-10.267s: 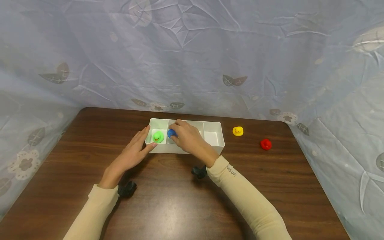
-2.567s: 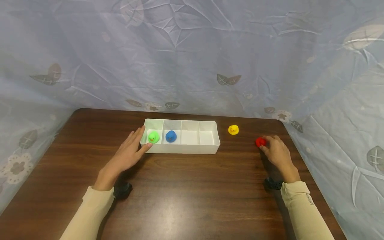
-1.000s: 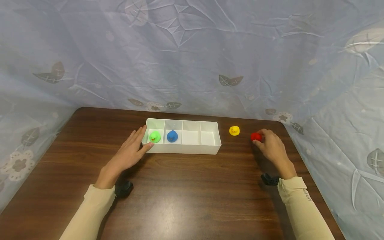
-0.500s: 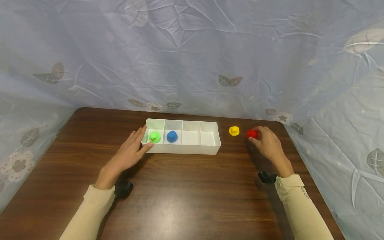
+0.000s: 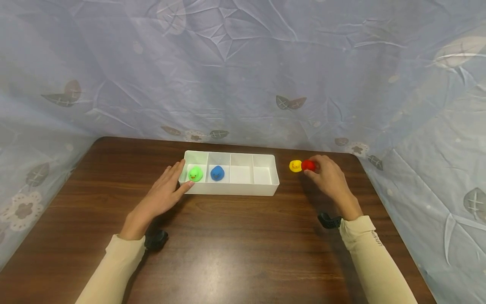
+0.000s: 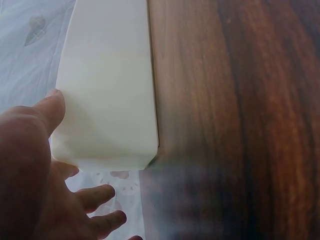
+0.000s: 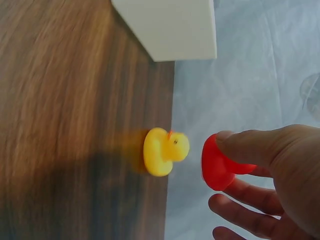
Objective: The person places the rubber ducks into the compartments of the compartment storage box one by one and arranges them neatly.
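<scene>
Between thumb and fingertips my right hand (image 5: 332,179) pinches a red rubber duck (image 7: 214,165), held up off the table in the right wrist view. A yellow rubber duck (image 5: 294,166) stands on the table just left of it; the two overlap at the edge in the head view. My left hand (image 5: 161,194) touches the left end of a white divided box (image 5: 235,189), its thumb at the front rim and its other fingers extended along the end wall. A green rubber duck (image 5: 195,174) sits in the leftmost compartment, a blue rubber duck (image 5: 217,173) in the one beside it.
The box and ducks are on a dark wooden table (image 5: 212,236), near its back edge. A pale patterned cloth (image 5: 243,84) hangs behind and at both sides. Black wrist devices (image 5: 156,240) show under the sleeves.
Earlier my right hand was at the blue duck in the box, then it took hold of the red duck. In the last second it carried that duck leftward, close to the yellow one.
</scene>
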`<action>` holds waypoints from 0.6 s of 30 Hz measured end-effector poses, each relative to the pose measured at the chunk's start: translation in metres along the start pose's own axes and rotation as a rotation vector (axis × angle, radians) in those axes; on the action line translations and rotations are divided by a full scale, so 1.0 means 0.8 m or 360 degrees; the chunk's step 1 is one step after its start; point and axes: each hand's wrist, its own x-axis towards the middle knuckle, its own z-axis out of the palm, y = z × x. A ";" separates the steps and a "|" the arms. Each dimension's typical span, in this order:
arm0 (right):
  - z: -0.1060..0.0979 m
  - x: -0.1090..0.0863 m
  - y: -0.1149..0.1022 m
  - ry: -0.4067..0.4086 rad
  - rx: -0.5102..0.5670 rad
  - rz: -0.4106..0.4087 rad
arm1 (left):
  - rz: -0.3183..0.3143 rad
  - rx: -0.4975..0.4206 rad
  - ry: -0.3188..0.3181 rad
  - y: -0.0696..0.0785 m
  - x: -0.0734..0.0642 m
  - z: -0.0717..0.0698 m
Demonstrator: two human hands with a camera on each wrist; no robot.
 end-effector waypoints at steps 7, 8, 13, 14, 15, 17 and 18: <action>0.001 0.009 -0.020 0.0024 0.0014 -0.0054 | 0.0000 0.0003 -0.0001 0.000 0.001 0.000; 0.001 0.010 -0.023 0.0017 0.0018 -0.0057 | 0.0000 0.0003 -0.0003 0.001 0.001 0.000; 0.005 0.016 -0.036 -0.0013 0.0023 -0.0070 | -0.0012 0.0002 -0.0007 0.002 0.000 0.000; 0.005 0.017 -0.038 -0.0016 0.0020 -0.0074 | -0.0018 0.0001 -0.0008 0.002 0.000 0.000; 0.006 0.018 -0.041 -0.0016 0.0019 -0.0079 | -0.0022 0.0000 -0.0009 0.002 -0.001 0.000; 0.007 0.020 -0.045 -0.0020 0.0024 -0.0085 | -0.0020 -0.0005 -0.0008 0.002 -0.001 -0.001; 0.007 0.021 -0.047 -0.0021 0.0026 -0.0091 | -0.0013 -0.0008 -0.0007 0.003 0.000 -0.001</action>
